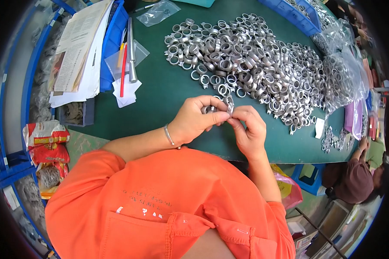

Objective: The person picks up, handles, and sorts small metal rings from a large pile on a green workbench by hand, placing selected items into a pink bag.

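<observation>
My left hand (pixel 200 116) is closed around a few grey metal rings, with one ring (pixel 229 103) raised between its thumb and fingers. The fingertips of my right hand (pixel 248 127) pinch that same ring from the other side, so both hands meet at it. How many rings sit inside my left palm is hidden by the fingers. Just beyond my hands spreads a large heap of similar metal rings (pixel 255 64), many with a small lug on the rim. It lies on the green table (pixel 147 99).
Left of the heap lie a tapered metal rod (pixel 132 56), a red pen (pixel 123 71) and plastic bags. Papers (pixel 80 47) rest against a blue bin (pixel 110 52). At the far right are another blue bin (pixel 296 15), bagged rings (pixel 343 77) and a person in a dark top (pixel 354 183).
</observation>
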The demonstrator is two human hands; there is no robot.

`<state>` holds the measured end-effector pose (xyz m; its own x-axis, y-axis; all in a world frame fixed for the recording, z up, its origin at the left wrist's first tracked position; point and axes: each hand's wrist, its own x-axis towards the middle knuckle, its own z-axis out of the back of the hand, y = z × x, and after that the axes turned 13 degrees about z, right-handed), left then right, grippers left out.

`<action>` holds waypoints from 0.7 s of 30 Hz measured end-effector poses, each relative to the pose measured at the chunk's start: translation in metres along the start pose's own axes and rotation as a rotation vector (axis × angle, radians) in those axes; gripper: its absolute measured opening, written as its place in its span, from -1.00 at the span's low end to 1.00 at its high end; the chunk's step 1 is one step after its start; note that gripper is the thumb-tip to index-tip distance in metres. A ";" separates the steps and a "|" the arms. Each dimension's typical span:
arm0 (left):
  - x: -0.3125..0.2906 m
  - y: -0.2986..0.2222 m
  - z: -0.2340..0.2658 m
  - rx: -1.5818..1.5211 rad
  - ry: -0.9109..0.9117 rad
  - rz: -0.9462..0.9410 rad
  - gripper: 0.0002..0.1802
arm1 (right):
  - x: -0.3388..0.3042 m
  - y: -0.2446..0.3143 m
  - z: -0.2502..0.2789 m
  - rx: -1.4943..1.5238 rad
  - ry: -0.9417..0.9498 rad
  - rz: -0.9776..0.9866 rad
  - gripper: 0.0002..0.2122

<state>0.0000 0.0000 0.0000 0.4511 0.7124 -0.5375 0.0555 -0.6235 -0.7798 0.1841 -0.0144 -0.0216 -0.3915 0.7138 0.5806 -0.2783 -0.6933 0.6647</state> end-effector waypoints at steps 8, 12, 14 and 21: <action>0.006 0.012 -0.002 0.310 -0.035 -0.499 -0.95 | 0.002 0.015 -0.002 0.849 -0.344 -0.562 -0.85; 0.001 0.005 -0.006 0.232 -0.067 -0.300 -0.90 | -0.001 0.011 -0.005 0.909 -0.394 -0.364 -0.79; -0.002 -0.002 -0.005 0.093 -0.068 0.010 -0.87 | 0.001 0.011 -0.007 0.882 -0.462 -0.258 -0.77; 0.002 0.003 0.001 -0.549 0.261 0.412 -0.77 | 0.010 0.026 0.003 0.294 -0.136 -0.014 -0.78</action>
<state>-0.0004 -0.0005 -0.0039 0.7254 0.3285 -0.6049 0.2431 -0.9444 -0.2214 0.1755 -0.0248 0.0031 -0.2630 0.7435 0.6149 -0.0100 -0.6394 0.7688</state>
